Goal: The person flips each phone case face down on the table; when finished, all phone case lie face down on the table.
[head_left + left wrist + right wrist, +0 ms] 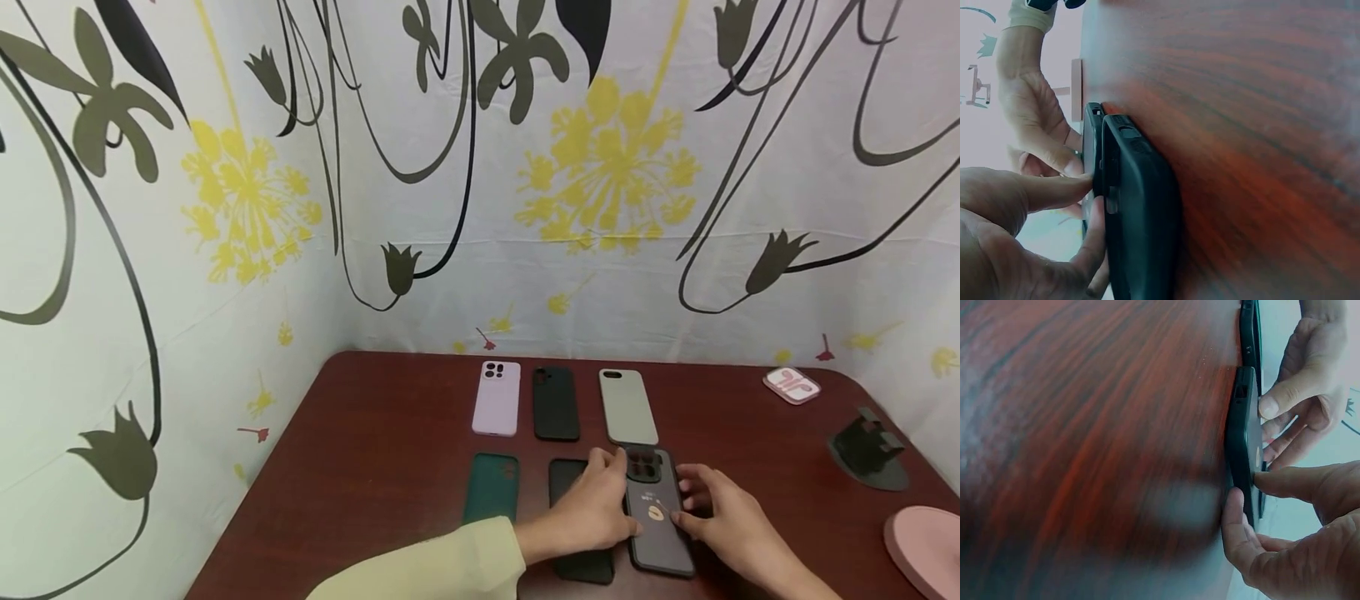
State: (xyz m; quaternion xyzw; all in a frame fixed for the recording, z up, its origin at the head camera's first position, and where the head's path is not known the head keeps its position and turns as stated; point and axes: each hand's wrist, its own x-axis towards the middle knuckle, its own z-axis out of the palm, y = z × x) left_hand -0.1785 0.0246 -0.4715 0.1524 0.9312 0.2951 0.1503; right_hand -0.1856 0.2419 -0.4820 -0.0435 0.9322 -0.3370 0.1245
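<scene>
A dark phone case (pixel 660 546) with a camera cutout and a small printed figure lies near the front of the table, between both hands. My left hand (pixel 592 512) holds its left edge, the fingers near the top corner and the thumb lower down. On the opposite edge, my right hand (pixel 727 525) pinches the case; in the right wrist view the thumb (pixel 1285 483) rests on the face and a finger (pixel 1233 515) sits at the side. Beneath the left hand lies another black case (pixel 585 568), partly hidden. A teal case (pixel 491 487) is left of it, its lower part behind the sleeve.
Along the back are a lilac case (pixel 497 404), a black case (pixel 556 406) and a pale grey-green case (pixel 628 410). To the right stand a white-and-pink square piece (pixel 792 385), a dark holder-like object (pixel 866 450) and a pink round object (pixel 930 546). Patterned fabric surrounds the table (pixel 375 483).
</scene>
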